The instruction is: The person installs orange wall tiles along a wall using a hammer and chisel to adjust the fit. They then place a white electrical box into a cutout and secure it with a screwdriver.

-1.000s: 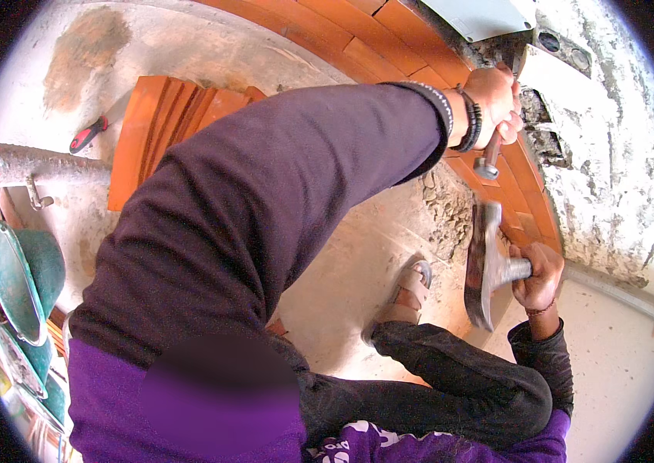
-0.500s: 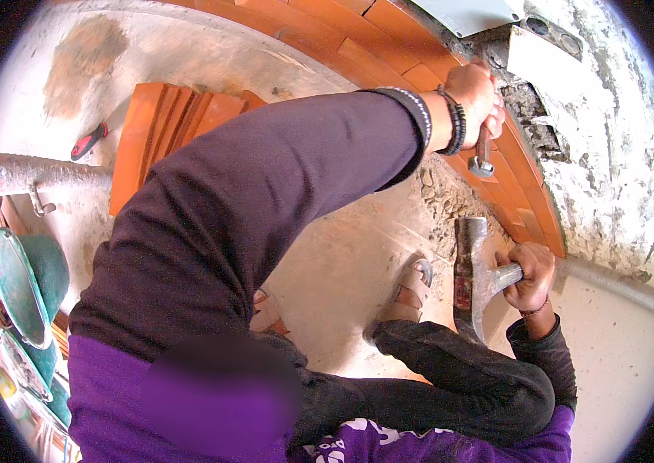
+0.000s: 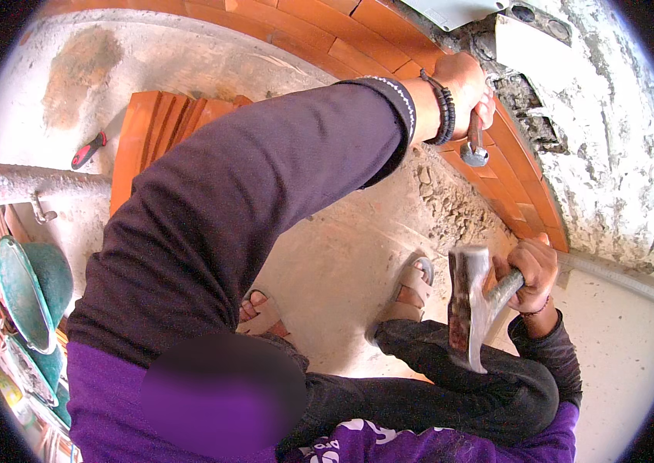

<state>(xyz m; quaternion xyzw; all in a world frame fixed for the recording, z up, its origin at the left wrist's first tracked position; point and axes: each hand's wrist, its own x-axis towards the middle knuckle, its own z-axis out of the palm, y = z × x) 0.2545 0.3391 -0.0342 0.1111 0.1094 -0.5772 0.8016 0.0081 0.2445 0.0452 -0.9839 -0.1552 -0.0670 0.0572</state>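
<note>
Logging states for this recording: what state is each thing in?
Left grip: closed around the chisel
Chisel: held, broad end bare
Right grip: closed around the hammer
Hammer: held, head apart from the chisel
Orange tiles: grouped together on the floor
Red-and-black handle: lying on the floor
Green bucket: upright or tipped, unclear

- Left hand (image 3: 462, 85) gripping a metal chisel (image 3: 475, 147) over the orange brick band (image 3: 373, 27).
- Right hand (image 3: 532, 270) holding a hammer (image 3: 467, 301) by the band's near end.
- Stacked orange bricks (image 3: 159, 127) on the person's side of the band.

Head-worn fisheye, facing down, left hand (image 3: 462, 86) and right hand (image 3: 532, 272) near
</note>
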